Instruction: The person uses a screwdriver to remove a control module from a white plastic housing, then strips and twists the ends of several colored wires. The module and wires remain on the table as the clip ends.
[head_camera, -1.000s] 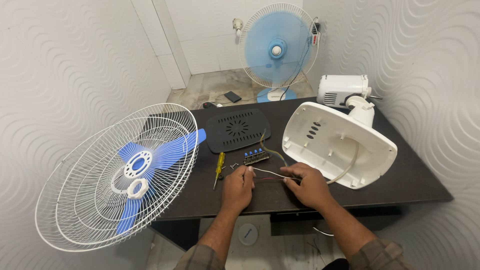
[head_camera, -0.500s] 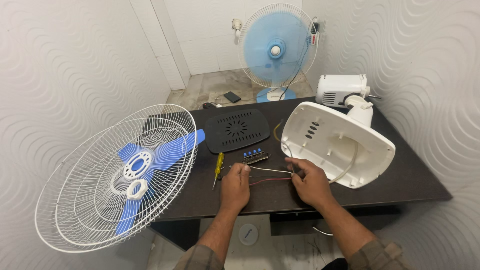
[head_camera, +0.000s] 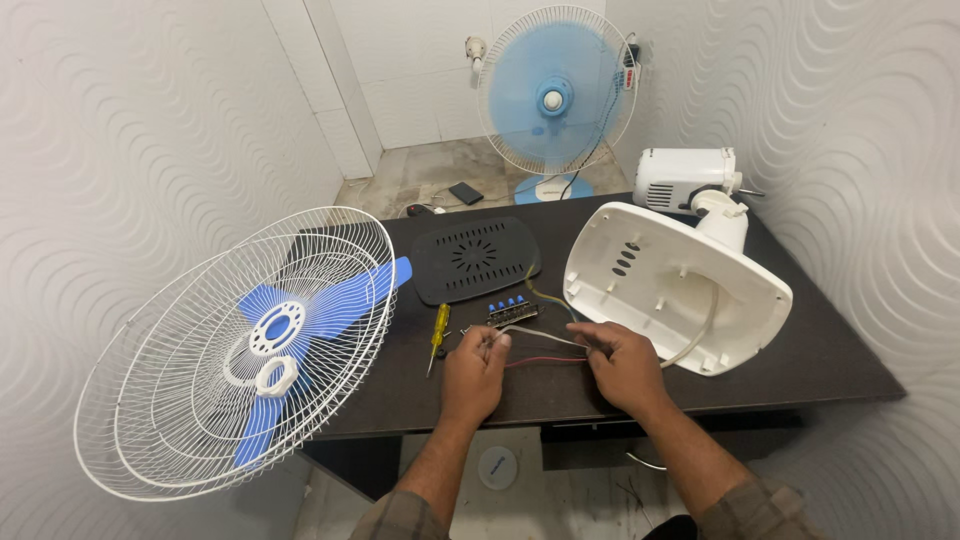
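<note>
Two hands were at work on the dark surface (head_camera: 800, 370). Left hand (head_camera: 475, 375): fingers pinched on the near ends of thin wires (head_camera: 545, 340), a pale one and a red one (head_camera: 545, 361). Right hand (head_camera: 625, 362): closed over the same wires further along, drawing them taut between the two hands.

Wires ran back to a small switch block with blue buttons (head_camera: 508, 310), just beyond the hands, and toward the upturned white fan base (head_camera: 675, 285) beside the right hand.

Step judged in hand: sorting or tracing the switch leads.

Also present: yellow-handled screwdriver (head_camera: 438, 335) left of the left hand; black vented cover plate (head_camera: 475, 258); white motor housing (head_camera: 685, 178); wire guard with blue blades (head_camera: 240, 345) overhanging the left edge; assembled blue fan (head_camera: 555, 95) on the floor behind.
</note>
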